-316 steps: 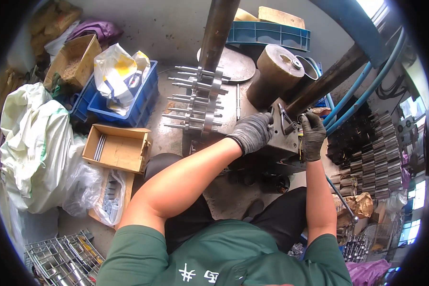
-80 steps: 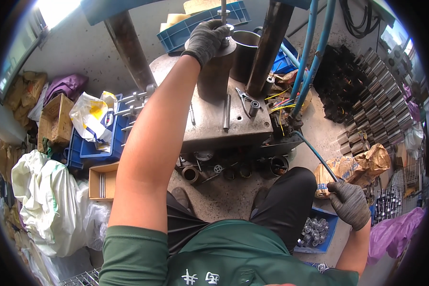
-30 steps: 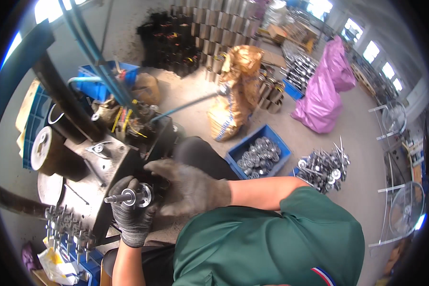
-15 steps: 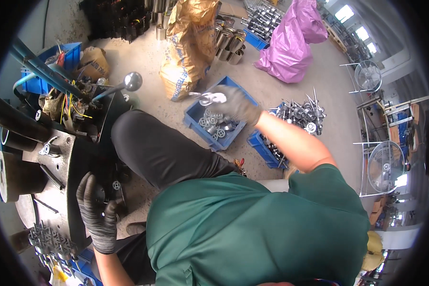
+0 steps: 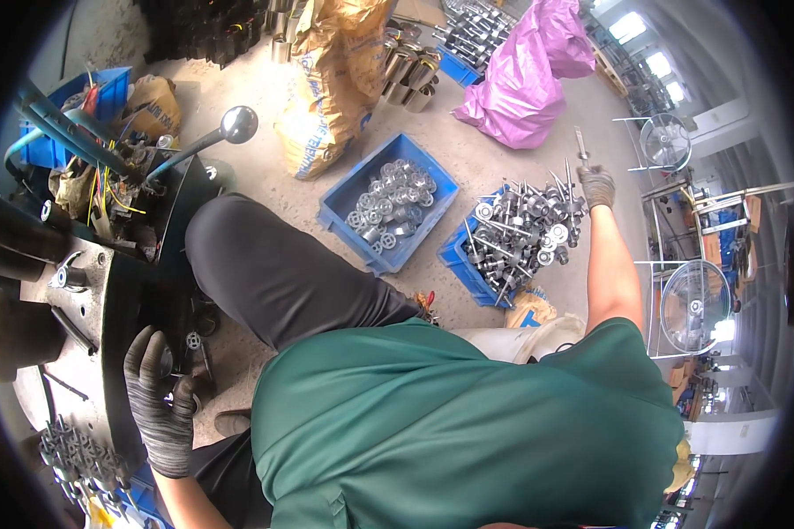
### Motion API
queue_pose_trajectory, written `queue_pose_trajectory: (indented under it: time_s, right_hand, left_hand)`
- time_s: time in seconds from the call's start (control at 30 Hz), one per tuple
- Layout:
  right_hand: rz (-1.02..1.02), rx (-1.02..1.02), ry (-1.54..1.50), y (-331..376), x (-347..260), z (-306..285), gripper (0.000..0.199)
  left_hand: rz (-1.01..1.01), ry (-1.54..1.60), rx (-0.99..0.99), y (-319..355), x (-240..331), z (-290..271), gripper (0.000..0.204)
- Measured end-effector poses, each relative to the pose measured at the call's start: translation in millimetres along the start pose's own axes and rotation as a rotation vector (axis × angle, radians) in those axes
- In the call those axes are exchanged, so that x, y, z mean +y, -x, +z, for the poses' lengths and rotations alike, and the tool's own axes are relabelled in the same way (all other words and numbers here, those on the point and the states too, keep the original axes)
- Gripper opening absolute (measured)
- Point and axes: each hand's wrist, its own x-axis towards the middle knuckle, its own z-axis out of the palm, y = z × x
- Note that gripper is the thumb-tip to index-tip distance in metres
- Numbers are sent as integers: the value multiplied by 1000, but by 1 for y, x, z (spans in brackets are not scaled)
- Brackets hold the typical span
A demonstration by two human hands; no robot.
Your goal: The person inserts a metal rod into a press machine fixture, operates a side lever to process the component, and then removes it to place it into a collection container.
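Note:
My right hand (image 5: 598, 187), in a grey glove, is closed on a metal shaft (image 5: 580, 145) that points up from the fingers. It is at the right edge of a heap of metal shafts with round hubs (image 5: 525, 225), piled in a blue bin (image 5: 468, 275). Left of that, another blue bin (image 5: 441, 189) holds many shiny round spoked metal parts (image 5: 386, 204). My left hand (image 5: 161, 401), in a striped grey glove, is beside the machine's metal table (image 5: 97, 322), its fingers and thumb apart.
A lever with a ball knob (image 5: 238, 125) sticks out from the machine at left. More shaft parts (image 5: 84, 454) stand at the table's near end. Beyond the bins are a yellow sack (image 5: 331, 97) and a pink sack (image 5: 525, 84). Fans (image 5: 695, 307) stand at right.
My right hand has moved right, from above the bin of round parts to the shaft heap. The shiny parts it held are out of it; a shaft is now in it. My left hand keeps its pose.

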Motion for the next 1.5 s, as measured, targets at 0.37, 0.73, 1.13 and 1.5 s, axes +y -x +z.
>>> queue_pose_trajectory:
  time_s: [0.37, 0.73, 1.13, 1.5]
  right_hand:
    - [989, 82, -625, -70, 244, 61, 42]
    - [627, -399, -943, 1, 193, 106, 66]
    - [-657, -591, -965, -87, -169, 98, 22]
    - [-2470, -818, -561, 445, -519, -135, 29]
  left_hand:
    - [-112, 53, -34, 4, -39, 12, 58]
    - [-137, -52, -126, 8, -12, 21, 55]
    - [-3, -127, 159, 7, -15, -40, 56]
    - [-234, 650, 1590, 93, -66, -128, 20]
